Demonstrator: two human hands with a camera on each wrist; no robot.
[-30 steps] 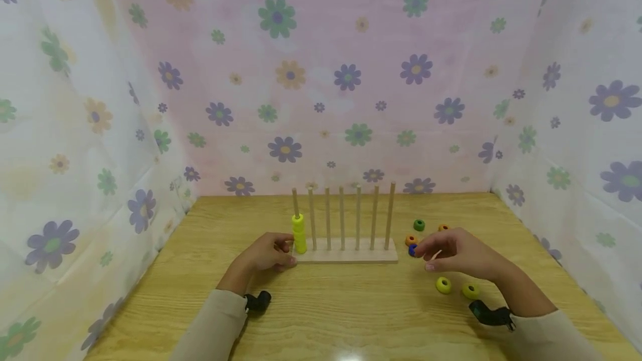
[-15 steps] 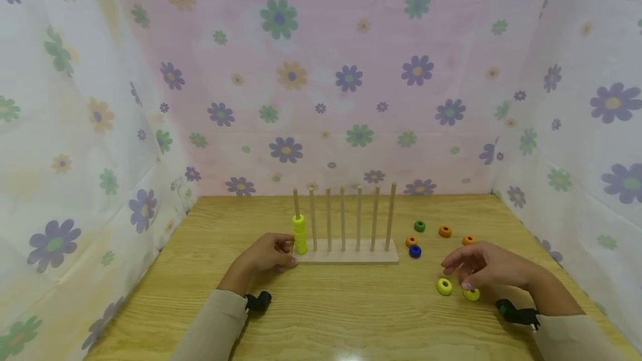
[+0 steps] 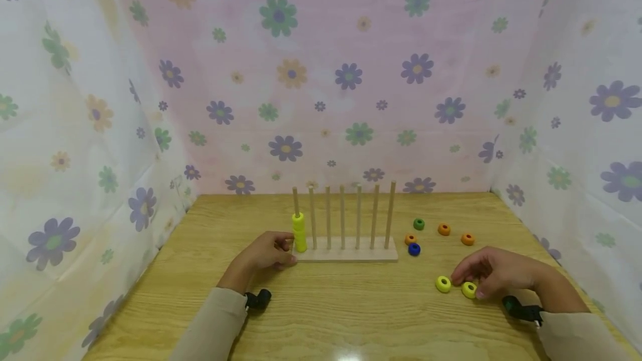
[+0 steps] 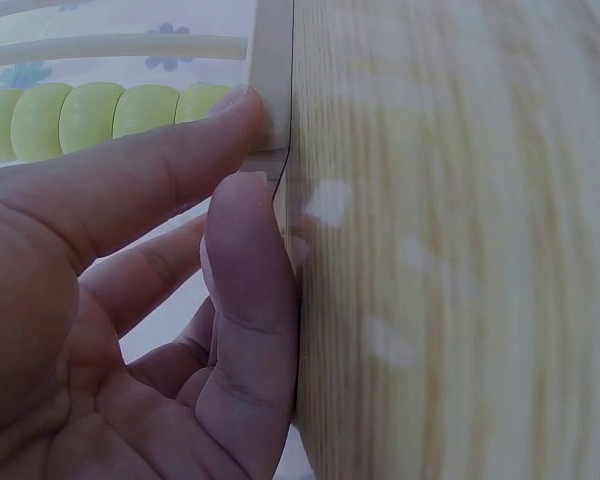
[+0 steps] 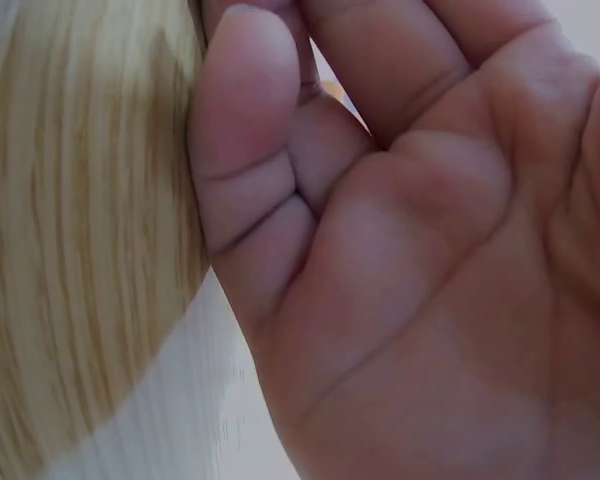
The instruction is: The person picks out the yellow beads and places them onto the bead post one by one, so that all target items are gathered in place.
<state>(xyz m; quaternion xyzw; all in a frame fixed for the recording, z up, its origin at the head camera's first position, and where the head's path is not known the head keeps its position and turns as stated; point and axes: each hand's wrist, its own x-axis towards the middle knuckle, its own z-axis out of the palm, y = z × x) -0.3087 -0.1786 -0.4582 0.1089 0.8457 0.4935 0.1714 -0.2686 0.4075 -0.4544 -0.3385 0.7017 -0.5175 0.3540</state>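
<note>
A wooden peg rack (image 3: 346,257) stands mid-table with a row of upright pegs. Its leftmost peg carries a stack of several yellow beads (image 3: 299,233), also lying across the left wrist view as yellow beads (image 4: 90,118). My left hand (image 3: 266,252) holds the left end of the rack's base, thumb in front and fingers behind. On the right, my right hand (image 3: 504,272) is low over the table, thumb and forefinger spread around a yellow bead (image 3: 469,290). Another yellow bead (image 3: 443,284) lies just left of the forefinger. The right hand's palm (image 5: 420,270) fills its wrist view, hiding the bead.
Beyond the right hand lie a green bead (image 3: 418,224), a blue bead (image 3: 414,249) and several orange beads, including an orange bead (image 3: 443,229). Flower-printed cloth (image 3: 321,71) encloses the wooden table (image 3: 321,305) at the back and both sides.
My right hand has moved right and toward me, from beside the blue bead down to the right yellow bead, uncovering orange beads. The left hand and rack have stayed put.
</note>
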